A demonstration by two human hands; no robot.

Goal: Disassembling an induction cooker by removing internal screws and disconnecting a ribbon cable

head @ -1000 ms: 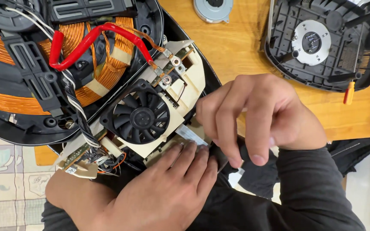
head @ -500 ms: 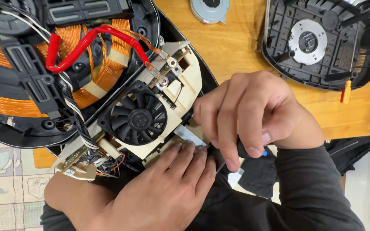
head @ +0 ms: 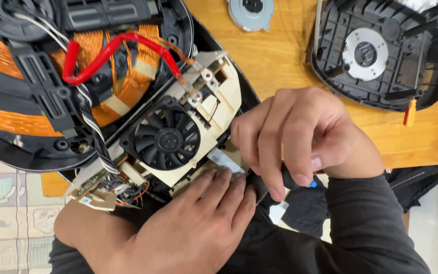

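Note:
An opened induction cooker (head: 36, 147) lies on the wooden table, showing its orange copper coil (head: 6, 119), a red-sleeved wire (head: 112, 48) and a black fan (head: 166, 139) in a beige frame. My left hand (head: 188, 228) lies flat below the fan, fingertips pressing on the frame's lower edge beside a silver strip (head: 225, 161). My right hand (head: 300, 137) is closed around a black-handled screwdriver (head: 294, 178) with a blue end, held at the frame's right edge. The screwdriver's tip is hidden by my fingers.
A second black housing (head: 381, 50) with a round white hub sits at the upper right, an orange-handled tool (head: 409, 112) at its edge. A grey round fan part (head: 251, 12) lies at the top. A patterned cloth (head: 6, 218) covers the lower left.
My right hand has turned slightly on the screwdriver and its fingers have shifted. My left hand stays pressed on the frame.

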